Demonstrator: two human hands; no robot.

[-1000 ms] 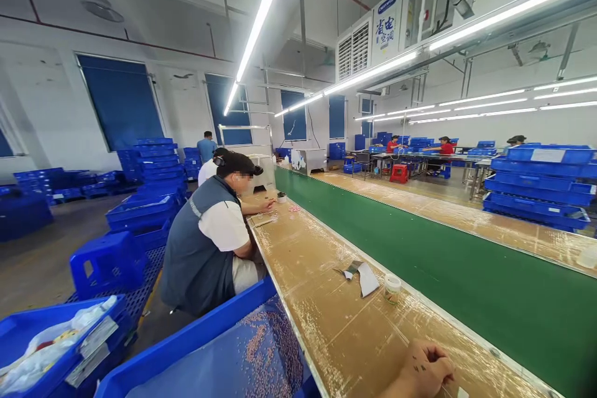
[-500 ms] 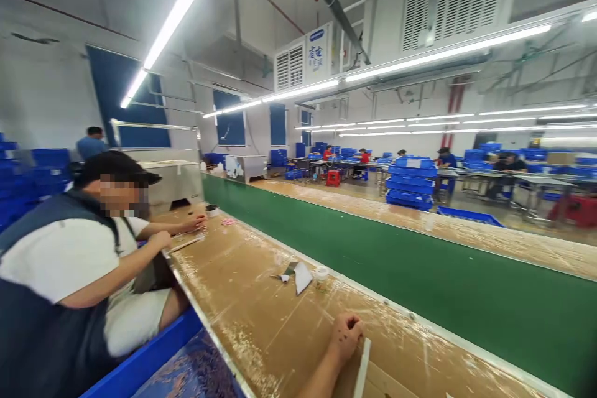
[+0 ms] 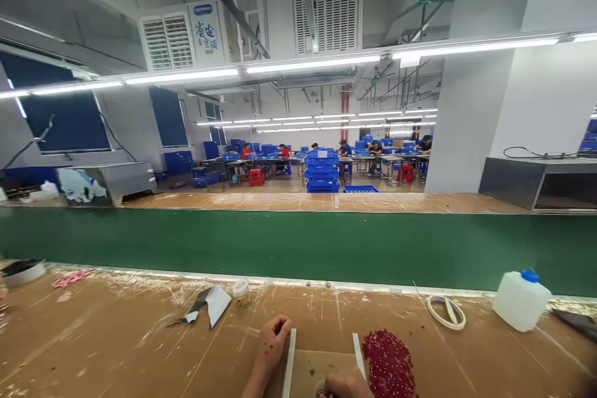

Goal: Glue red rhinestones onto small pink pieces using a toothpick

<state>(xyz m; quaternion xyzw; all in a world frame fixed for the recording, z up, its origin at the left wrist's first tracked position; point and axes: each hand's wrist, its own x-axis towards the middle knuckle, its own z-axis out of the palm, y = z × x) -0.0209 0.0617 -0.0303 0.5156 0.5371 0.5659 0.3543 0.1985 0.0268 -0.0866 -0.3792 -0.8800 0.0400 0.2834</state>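
Note:
My left hand (image 3: 271,345) rests on the brown work surface beside a white strip (image 3: 289,363), its fingers curled together; anything inside them is hidden. Small dark specks stick to the back of that hand. At the bottom edge, my right hand (image 3: 347,383) is partly cut off, its fingers bent and closed beside a small round object (image 3: 319,388) that I cannot make out. A second white strip (image 3: 359,353) lies just above the right hand. To its right spreads a heap of small dark-red pieces (image 3: 389,364).
Behind the brown table (image 3: 140,348) runs a green belt (image 3: 298,239). A tape roll (image 3: 446,313) and a white jug with a blue cap (image 3: 521,300) stand at right. Left are a torn sheet (image 3: 217,305), a small white round container (image 3: 240,288) and pink pieces (image 3: 73,278).
The view has swung right, so the co-worker at left has gone out of sight. My right hand, the dark-red heap, tape roll and jug now show. My left hand stays beside the strip.

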